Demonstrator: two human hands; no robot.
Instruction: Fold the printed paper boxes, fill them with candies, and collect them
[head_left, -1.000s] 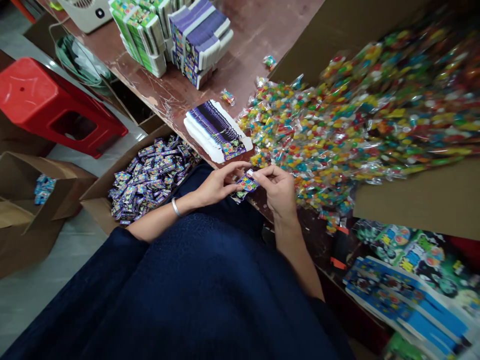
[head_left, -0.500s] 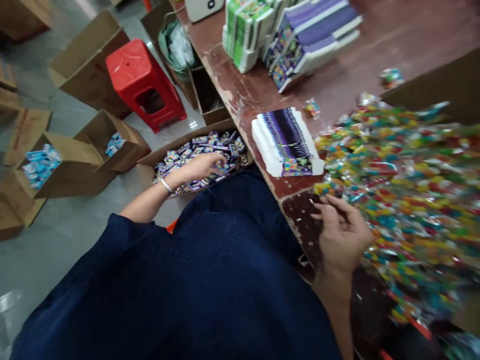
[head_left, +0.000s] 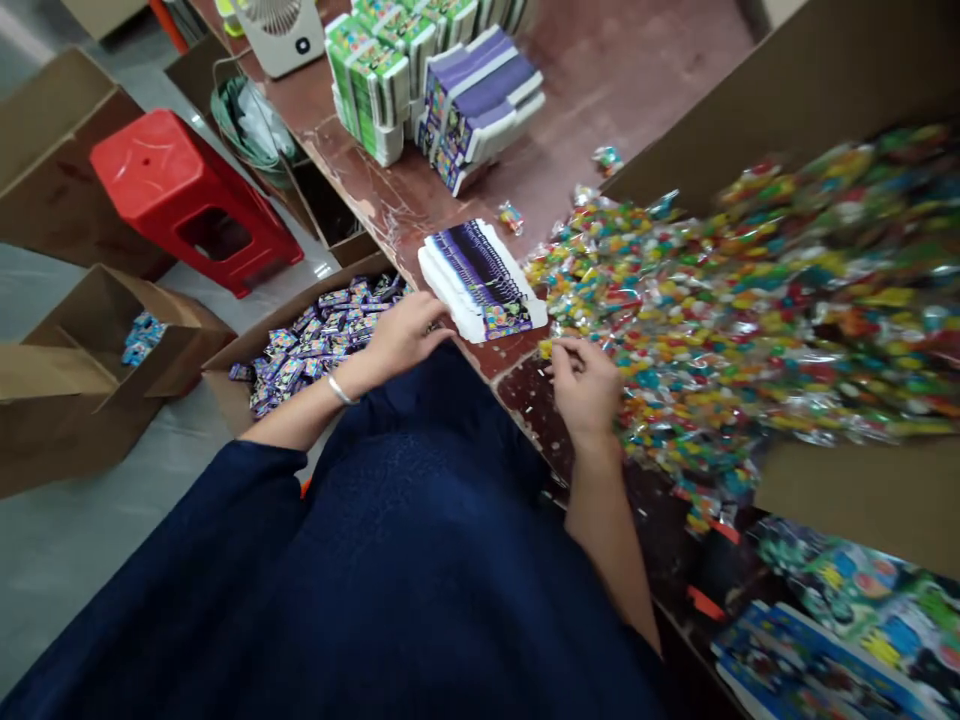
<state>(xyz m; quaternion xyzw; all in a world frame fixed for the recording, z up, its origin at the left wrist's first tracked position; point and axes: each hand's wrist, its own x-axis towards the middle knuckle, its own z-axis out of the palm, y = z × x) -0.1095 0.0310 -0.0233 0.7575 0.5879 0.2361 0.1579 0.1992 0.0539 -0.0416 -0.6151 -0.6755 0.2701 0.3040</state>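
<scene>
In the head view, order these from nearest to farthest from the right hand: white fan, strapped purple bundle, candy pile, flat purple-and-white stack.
1. Candy pile: right beside the right hand, spreading rightward.
2. Flat purple-and-white stack: ahead and left, near the table edge.
3. Strapped purple bundle: beyond that stack.
4. White fan: far left, past the bundle.

Seeing loose navy top (head_left: 405, 600) on my feed, faint tone-on-tone texture up front. Left sleeve (head_left: 172, 540) pretty roomy, ends around elbow, forearm (head_left: 289, 425) bare past that. Slim silver bangle (head_left: 339, 390) at left wrist, kinda shiny. Dark blue folds (head_left: 450, 410) over lap, can't tell if same garment.
</scene>
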